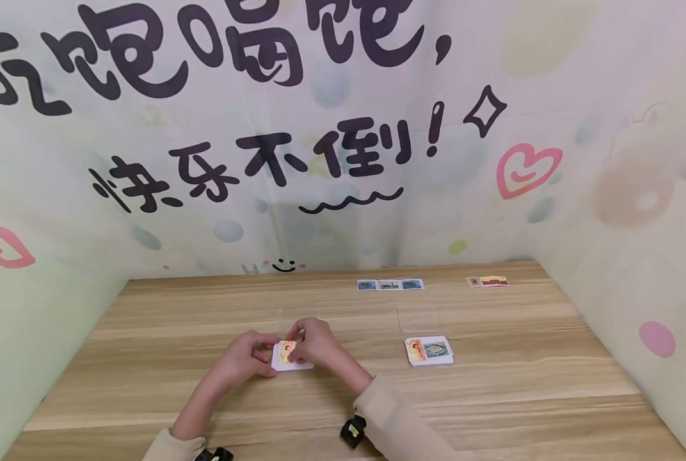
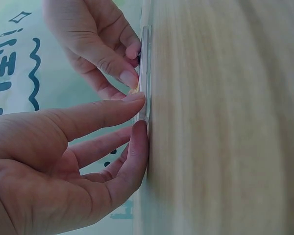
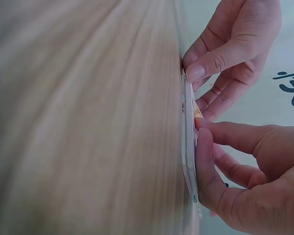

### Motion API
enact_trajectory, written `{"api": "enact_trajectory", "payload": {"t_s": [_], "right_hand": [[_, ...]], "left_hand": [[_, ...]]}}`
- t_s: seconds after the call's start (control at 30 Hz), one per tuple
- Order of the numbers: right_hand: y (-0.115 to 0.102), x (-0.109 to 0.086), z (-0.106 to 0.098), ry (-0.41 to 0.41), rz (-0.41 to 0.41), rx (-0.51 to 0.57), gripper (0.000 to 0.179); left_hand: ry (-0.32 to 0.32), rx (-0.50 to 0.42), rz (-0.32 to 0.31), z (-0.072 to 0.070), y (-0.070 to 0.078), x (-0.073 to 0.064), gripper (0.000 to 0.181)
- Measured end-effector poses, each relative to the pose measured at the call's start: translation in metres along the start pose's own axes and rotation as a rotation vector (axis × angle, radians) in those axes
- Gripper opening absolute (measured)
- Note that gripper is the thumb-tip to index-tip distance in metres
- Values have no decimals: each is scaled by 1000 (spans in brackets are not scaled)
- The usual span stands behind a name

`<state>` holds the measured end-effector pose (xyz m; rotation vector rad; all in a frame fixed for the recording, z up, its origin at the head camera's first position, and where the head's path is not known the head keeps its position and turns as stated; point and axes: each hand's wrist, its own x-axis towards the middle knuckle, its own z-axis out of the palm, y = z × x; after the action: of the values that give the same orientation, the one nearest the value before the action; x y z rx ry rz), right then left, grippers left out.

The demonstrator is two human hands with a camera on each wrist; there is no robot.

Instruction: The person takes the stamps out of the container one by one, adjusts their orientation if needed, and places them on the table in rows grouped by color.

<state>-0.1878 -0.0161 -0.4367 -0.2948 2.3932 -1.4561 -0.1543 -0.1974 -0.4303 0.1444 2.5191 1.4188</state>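
Observation:
In the head view a white card (image 1: 284, 367) lies in a flat clear plastic case (image 2: 145, 63) on the table, left of centre. An orange and yellow stamp (image 1: 286, 350) rests on the card. My left hand (image 1: 244, 357) grips the left edge of the case, thumb at the near corner and fingertips at the far one. From the right my right hand (image 1: 315, 340) reaches over the card and pinches the stamp at its right side, the fingers hiding part of it. In the right wrist view the stamp's edge (image 3: 198, 112) stands slightly up between both hands' fingertips.
To the right lies a similar white card (image 1: 429, 360) bearing an orange stamp and a green one. Clear lids (image 1: 418, 310) lie behind both cards. Three joined bluish stamps (image 1: 390, 285) and a pair of stamps (image 1: 494, 281) lie at the back edge, before a printed cloth wall (image 1: 343, 237).

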Motion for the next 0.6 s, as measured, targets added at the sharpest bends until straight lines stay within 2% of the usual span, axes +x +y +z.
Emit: {"api": "enact_trajectory", "payload": {"t_s": [0.4, 0.6], "right_hand": [[0, -3, -2, -7, -17, 63, 12], [-1, -3, -2, -3, -20, 60, 11]], "left_hand": [[0, -2, -4, 0, 0, 0, 55], [-4, 12, 21, -1, 1, 0, 54]]}}
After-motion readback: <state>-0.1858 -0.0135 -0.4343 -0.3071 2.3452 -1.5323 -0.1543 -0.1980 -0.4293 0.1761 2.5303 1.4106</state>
